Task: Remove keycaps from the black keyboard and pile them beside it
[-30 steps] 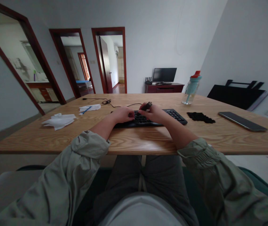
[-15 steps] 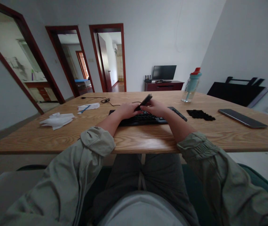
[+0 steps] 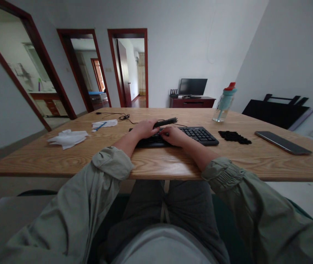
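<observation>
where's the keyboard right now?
In the head view, the keyboard lies mid-frame on the wooden table, under the left hand and right hand, just left of the black pile.

A keyboard point(image 3: 200, 135) lies on a table point(image 3: 49, 161), its left half under a person's left hand point(image 3: 147, 128) and right hand point(image 3: 174, 135), a brush-like tool point(image 3: 166, 122) in the left. A tissue point(image 3: 67, 138) lies far left, a stick point(image 3: 99, 127) on a second tissue point(image 3: 110, 123) behind it. A pile of small pieces point(image 3: 234, 137) sits right of the keyboard, between it and a flat device point(image 3: 283, 142); a bottle point(image 3: 224, 104) stands behind the pile.
</observation>
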Available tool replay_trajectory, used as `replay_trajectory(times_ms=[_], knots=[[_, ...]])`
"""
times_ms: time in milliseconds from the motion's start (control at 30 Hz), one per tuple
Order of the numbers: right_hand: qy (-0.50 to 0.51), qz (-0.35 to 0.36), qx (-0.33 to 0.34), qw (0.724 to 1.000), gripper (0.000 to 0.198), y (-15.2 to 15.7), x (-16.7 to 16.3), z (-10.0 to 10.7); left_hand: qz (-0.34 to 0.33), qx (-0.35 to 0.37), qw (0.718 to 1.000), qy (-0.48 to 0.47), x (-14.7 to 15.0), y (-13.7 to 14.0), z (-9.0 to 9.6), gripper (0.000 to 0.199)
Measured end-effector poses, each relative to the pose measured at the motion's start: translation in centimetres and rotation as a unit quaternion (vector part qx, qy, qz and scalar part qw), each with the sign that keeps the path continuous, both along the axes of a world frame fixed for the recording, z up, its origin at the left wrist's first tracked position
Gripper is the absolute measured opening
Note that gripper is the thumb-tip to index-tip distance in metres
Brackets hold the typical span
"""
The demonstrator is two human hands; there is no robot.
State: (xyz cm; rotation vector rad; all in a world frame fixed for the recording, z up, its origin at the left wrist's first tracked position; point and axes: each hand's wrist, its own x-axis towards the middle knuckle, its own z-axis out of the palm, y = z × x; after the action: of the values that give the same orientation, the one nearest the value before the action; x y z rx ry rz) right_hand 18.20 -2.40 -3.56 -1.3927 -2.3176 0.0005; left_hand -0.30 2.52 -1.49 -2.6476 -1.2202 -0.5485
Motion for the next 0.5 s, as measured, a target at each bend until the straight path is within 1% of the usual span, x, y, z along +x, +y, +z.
replay_trajectory(times_ms=[133, 333, 500], knots=[[-0.028, 0.007, 0.008, 1.000, 0.031, -0.13, -0.23, 0.10, 0.009, 0.000, 1.000, -0.002, 0.05, -0.01, -0.12, 0.034], [-0.028, 0.007, -0.022, 0.999, 0.033, -0.72, -0.59, 0.44, 0.003, 0.010, 1.000, -0.002, 0.03, 0.15, -0.28, 0.034], [-0.030, 0.026, -0.008, 0.999, 0.032, -0.42, -0.55, -0.03, 0.014, -0.003, 1.000, -0.011, 0.46, -0.55, -0.32, 0.035]])
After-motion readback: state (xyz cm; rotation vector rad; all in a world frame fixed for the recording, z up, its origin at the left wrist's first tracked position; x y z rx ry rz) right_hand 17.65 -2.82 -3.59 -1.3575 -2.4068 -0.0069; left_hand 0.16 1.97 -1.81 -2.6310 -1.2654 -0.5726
